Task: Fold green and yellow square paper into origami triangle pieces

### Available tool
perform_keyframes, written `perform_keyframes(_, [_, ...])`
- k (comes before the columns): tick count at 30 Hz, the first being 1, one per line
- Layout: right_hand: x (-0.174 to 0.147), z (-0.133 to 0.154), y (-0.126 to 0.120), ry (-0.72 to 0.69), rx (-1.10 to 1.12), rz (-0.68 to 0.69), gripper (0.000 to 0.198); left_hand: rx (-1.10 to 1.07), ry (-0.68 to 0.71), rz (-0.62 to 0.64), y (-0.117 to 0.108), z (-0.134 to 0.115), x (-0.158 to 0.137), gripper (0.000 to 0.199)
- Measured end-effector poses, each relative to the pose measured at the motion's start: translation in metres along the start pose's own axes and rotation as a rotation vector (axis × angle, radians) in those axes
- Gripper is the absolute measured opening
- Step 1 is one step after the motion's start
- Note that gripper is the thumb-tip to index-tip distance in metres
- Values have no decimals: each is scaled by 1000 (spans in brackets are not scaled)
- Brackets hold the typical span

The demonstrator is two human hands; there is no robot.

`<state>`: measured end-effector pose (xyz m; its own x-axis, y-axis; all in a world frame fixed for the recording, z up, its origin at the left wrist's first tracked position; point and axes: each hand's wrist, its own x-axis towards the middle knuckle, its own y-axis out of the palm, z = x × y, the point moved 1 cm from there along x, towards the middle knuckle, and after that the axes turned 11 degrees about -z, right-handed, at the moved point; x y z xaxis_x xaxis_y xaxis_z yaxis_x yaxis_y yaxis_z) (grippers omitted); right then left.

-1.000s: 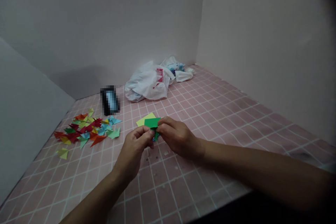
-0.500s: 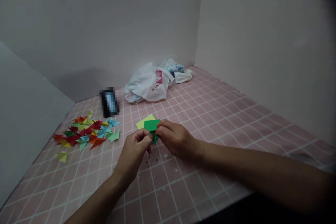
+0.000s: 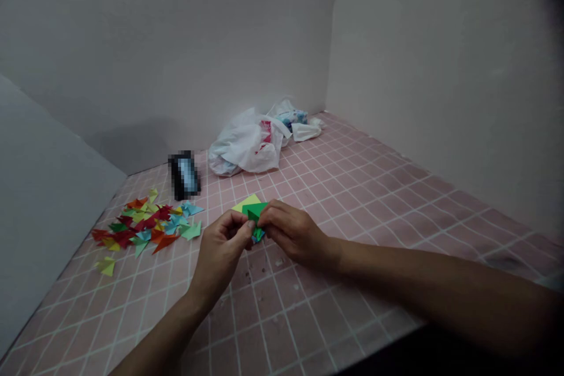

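Between both hands is a green sheet of origami paper [image 3: 255, 210], partly folded, with a flap turned up near my fingertips. My left hand [image 3: 228, 241] pinches its left lower part between thumb and fingers. My right hand [image 3: 293, 232] grips the right side, fingers closed over the edge. Behind the green paper lies a yellow paper sheet [image 3: 247, 202] on the tiled-pattern surface. Just below the green piece a bit of blue paper [image 3: 258, 235] shows, mostly hidden by my fingers.
Many folded paper pieces [image 3: 145, 220] in red, orange, yellow, blue and green lie in a pile at left. Behind them stands a blurred-out dark device [image 3: 184, 175]. White plastic bags [image 3: 247, 144] rest against the back wall; walls close in both sides.
A pointed flap of the green paper now shows raised at its middle, and the part hanging below has shifted. Both hands stay nearly in place; the view has tilted slightly.
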<state>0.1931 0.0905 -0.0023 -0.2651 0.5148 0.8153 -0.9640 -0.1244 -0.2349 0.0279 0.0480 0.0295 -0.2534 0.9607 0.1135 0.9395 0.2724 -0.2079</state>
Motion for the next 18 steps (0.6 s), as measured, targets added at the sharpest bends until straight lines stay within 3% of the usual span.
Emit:
perform_keyframes(9, [3, 4, -3, 11, 62, -32, 13, -61, 63, -24, 2, 2, -4, 17])
perform_keyframes(13, [3, 3, -4, 294, 197, -51, 3, 26, 124, -21, 1, 1, -5, 15])
perform_keyframes(15, [2, -1, -3, 470, 277, -64, 8, 91, 153, -15, 1, 1, -5, 14])
perform_keyframes(18, [1, -6, -1, 619, 317, -25, 13, 148, 172, 15, 1, 2, -5, 17])
